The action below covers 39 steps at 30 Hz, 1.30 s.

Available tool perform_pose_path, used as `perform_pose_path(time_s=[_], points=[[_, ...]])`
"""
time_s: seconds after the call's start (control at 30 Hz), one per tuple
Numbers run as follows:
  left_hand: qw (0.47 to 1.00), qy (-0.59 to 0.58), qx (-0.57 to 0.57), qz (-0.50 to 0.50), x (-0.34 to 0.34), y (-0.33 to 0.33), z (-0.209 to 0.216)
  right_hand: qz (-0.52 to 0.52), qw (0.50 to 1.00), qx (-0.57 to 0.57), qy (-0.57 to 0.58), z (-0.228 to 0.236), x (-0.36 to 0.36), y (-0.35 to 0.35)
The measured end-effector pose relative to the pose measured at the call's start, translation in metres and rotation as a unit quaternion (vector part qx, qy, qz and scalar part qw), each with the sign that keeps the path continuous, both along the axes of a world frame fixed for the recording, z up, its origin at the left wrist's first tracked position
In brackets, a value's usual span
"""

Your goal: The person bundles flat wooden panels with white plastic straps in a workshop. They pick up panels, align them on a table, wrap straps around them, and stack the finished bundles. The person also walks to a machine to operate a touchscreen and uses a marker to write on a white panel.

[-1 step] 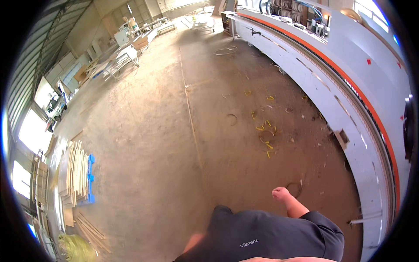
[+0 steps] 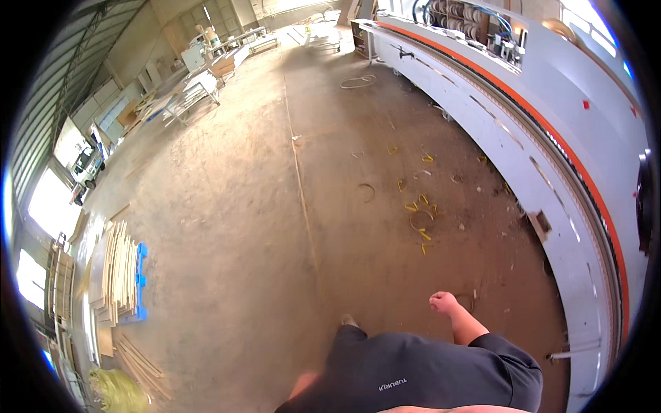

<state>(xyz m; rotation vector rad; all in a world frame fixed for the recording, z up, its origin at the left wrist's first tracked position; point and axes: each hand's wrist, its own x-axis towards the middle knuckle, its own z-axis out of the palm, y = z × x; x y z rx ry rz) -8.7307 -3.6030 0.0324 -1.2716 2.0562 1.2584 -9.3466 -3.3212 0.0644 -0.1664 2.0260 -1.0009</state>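
Note:
My right hand (image 2: 443,301) hangs in front of my dark shirt (image 2: 420,365) on the right, its fingers curled in and nothing visible in them. It touches nothing and is above the brown floor. Of my left side only a blurred patch of skin (image 2: 304,383) shows at the shirt's left edge; its fingers cannot be made out. One shoe tip (image 2: 349,321) sticks out ahead of the shirt. Behind my right hand a thin ring-shaped strip (image 2: 467,301) lies on the floor.
A long white machine (image 2: 506,148) with an orange stripe runs along the right. Yellow strap scraps (image 2: 421,203) litter the floor (image 2: 227,261) beside it. On the left stand stacked boards (image 2: 118,272) by a blue pallet (image 2: 142,279). Racks with panels (image 2: 196,93) stand farther off.
The shoe tip now shows ahead of my shirt. The view has shifted very slightly; my right hand keeps its curled pose.

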Motion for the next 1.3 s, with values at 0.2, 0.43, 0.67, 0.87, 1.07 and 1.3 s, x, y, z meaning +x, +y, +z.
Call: perform_pose_path(time_s=[0.2, 0.43, 0.67, 0.87, 1.07, 1.3], points=[[0.998, -0.046, -0.031, 0.004, -0.143, -0.179, -0.03, 0.036, 0.995, -0.012, 0.09, -0.056, -0.197, -0.182], [0.982, 0.11, -0.074, 0.133, -0.421, -0.51, -0.032, 0.162, 0.977, 0.131, -0.049, 0.006, -0.256, -0.41], [0.964, 0.245, -0.096, -0.041, -0.774, -0.783, 0.08, -0.067, 0.986, -0.022, -0.149, -0.072, -0.392, -0.553], [0.977, 0.162, 0.006, 0.138, -0.855, -0.914, 0.032, 0.049, 0.984, -0.042, -0.164, -0.123, -0.576, -0.754], [0.997, 0.075, -0.033, 0.002, -0.873, -0.994, 0.064, 0.071, 0.994, 0.003, -0.082, -0.032, -0.808, -0.973], [0.995, -0.035, -0.056, 0.08, -0.949, -1.131, 0.006, 0.085, 0.989, 0.025, 0.117, -0.004, -1.03, -1.232]])
